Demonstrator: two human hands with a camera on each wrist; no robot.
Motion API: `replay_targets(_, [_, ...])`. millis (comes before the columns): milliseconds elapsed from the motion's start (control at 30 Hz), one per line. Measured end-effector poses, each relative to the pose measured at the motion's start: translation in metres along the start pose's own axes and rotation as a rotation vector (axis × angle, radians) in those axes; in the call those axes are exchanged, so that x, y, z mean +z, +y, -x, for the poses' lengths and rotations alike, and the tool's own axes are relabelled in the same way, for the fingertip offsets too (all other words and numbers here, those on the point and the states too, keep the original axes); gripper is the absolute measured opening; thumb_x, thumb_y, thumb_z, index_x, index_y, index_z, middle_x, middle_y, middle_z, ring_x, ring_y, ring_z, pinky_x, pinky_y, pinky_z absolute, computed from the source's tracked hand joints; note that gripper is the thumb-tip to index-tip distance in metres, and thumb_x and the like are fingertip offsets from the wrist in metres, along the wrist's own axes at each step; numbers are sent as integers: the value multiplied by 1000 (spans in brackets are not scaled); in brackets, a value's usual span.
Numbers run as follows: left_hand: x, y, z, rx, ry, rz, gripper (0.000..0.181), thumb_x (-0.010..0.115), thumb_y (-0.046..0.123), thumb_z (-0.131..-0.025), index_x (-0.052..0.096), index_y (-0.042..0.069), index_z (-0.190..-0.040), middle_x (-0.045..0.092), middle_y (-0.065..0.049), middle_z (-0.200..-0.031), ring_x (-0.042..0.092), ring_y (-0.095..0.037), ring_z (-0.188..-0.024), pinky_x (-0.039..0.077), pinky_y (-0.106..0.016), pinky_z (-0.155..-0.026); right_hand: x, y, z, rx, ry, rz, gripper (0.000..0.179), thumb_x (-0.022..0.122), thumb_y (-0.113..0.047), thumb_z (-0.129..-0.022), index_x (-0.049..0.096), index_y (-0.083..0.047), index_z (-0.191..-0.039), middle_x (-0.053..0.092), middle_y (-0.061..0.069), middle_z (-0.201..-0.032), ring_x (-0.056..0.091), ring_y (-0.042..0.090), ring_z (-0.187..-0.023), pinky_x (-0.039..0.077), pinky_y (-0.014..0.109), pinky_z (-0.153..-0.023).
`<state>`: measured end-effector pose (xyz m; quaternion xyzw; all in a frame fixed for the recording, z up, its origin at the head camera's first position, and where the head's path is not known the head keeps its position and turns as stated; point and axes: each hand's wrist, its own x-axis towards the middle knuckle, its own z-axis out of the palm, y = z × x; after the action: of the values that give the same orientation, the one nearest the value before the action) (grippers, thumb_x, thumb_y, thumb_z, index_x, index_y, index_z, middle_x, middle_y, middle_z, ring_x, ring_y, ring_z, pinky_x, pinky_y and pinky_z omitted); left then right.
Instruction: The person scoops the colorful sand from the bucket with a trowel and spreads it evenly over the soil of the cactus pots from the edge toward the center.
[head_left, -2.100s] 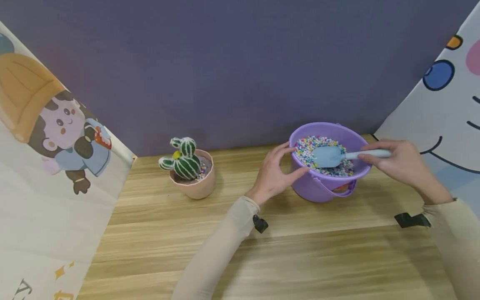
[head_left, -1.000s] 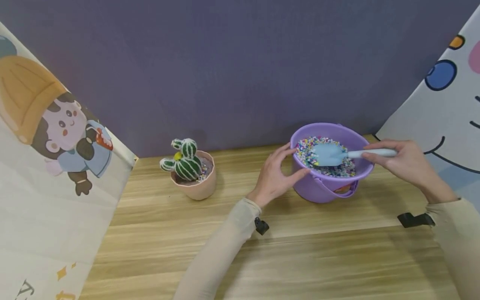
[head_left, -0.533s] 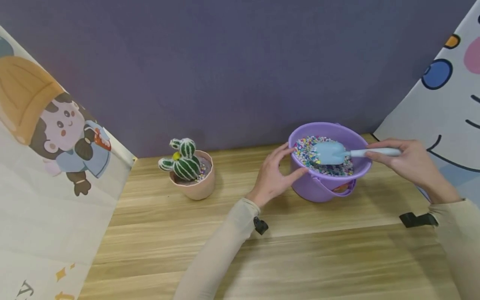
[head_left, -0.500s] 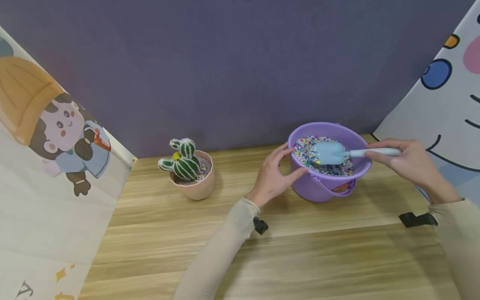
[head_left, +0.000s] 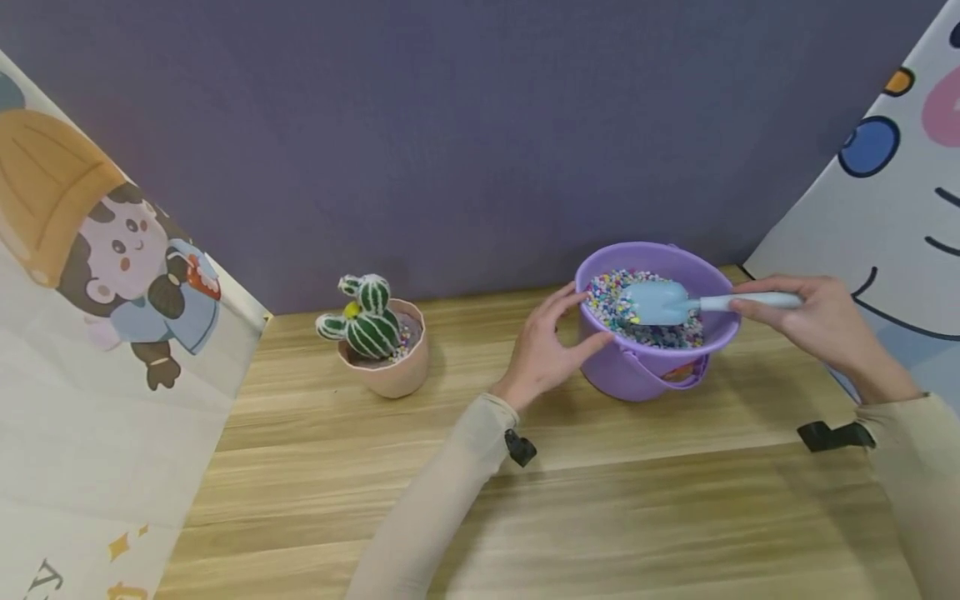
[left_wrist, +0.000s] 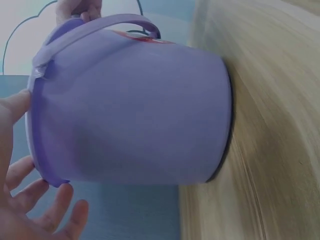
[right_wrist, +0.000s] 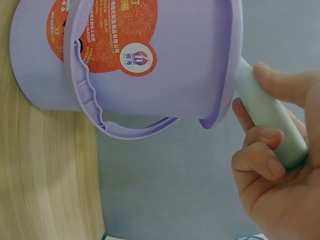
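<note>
A purple bucket (head_left: 633,375) of small multicoloured beads (head_left: 609,302) stands upright on the table. My left hand (head_left: 538,352) is at its left side, thumb and fingers spread and touching the rim. In the left wrist view, the left fingers (left_wrist: 55,212) extend past the rim. My right hand (head_left: 828,325) grips the pale handle of a light blue toy shovel (head_left: 656,304), thumb on one side and fingers curled round the other. The shovel's blade lies over the beads inside the bucket, a few beads showing at its tip. The handle crosses the bucket's right rim.
A pink pot (head_left: 396,379) with a knitted green cactus (head_left: 373,333) and some beads stands left on the wooden table (head_left: 360,467). A dark fabric wall (head_left: 465,150) rises behind. Printed panels flank both sides. The bucket's handle (right_wrist: 135,132) hangs down its front.
My right hand and the shovel have shifted slightly right since the earliest frame, the handle end reaching farther out. The left hand stays at the rim; bucket and cactus pot stay in place.
</note>
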<state>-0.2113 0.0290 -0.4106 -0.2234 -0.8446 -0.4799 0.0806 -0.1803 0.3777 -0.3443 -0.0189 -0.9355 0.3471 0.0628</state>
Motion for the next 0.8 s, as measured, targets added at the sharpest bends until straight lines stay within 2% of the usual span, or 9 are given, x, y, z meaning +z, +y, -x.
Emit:
replay_targets(267, [-3, 3, 1, -15, -21, -14, 73, 82, 50, -91, 57, 24, -154, 42, 10, -170, 56, -23, -144, 47, -52, -119, -3, -5, 1, 8, 2, -9, 48, 76, -52, -96, 79, -15, -126, 61, -37, -95, 50, 10, -91, 41, 27, -71])
replay_targets(467, [-6, 3, 3, -30, -31, -14, 72, 81, 50, -92, 57, 24, -154, 46, 5, -168, 54, -22, -146, 46, -52, -121, -3, -7, 2, 3, -4, -19, 47, 76, -50, -97, 79, -14, -127, 62, -36, -95, 48, 11, -91, 40, 28, -71])
replay_targets(667, [-11, 2, 5, -23, -29, -21, 68, 81, 43, -93, 57, 20, -152, 54, -1, -161, 60, -21, -135, 52, -44, -114, -3, -10, 1, 7, -4, -26, 46, 76, -50, -97, 79, -15, -127, 60, -38, -97, 48, 10, -92, 39, 28, -73])
replay_targets(800, [-16, 0, 7, -18, -17, -27, 64, 80, 40, -94, 59, 17, -150, 56, -2, -158, 61, -23, -134, 53, -41, -113, -3, -13, 1, 0, 11, -29, 46, 77, -49, -96, 79, -14, -126, 60, -39, -96, 50, 9, -92, 39, 28, -74])
